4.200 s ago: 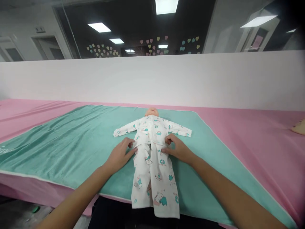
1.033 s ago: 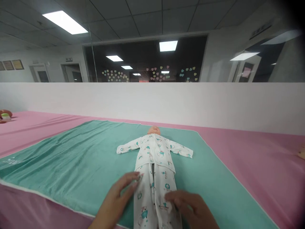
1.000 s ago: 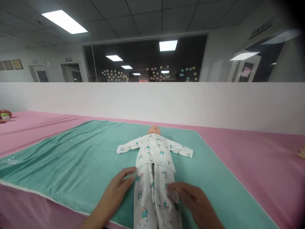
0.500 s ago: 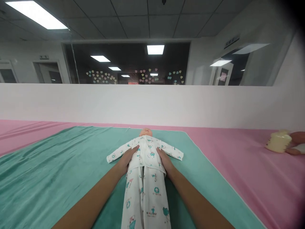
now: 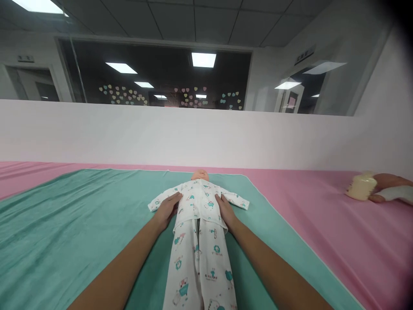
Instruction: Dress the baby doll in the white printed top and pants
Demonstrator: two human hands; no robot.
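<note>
A baby doll (image 5: 200, 174) lies face up on a green cloth (image 5: 106, 215), its arms spread out and its head at the far end. It wears a white printed shirt (image 5: 202, 200) and matching trousers (image 5: 209, 267), which stretch toward me. Against the left side of the shirt, just under the sleeve, rests my left hand (image 5: 167, 209), its fingers extended. On the opposite side my right hand (image 5: 226, 211) lies along the shirt with its thumb side up. Some fingers of both hands are hidden beside the doll's body.
Pink sheeting (image 5: 306, 202) lies beneath the green cloth. At the right, a bottle with pale yellow contents (image 5: 361, 186) lies beside another doll's arm (image 5: 390, 181), which is cut off by the frame. A low white wall (image 5: 161, 137) with windows above runs along the back.
My left hand has slid outward from the front of the shirt to its side. My right hand stays by the other side. The view has shifted slightly.
</note>
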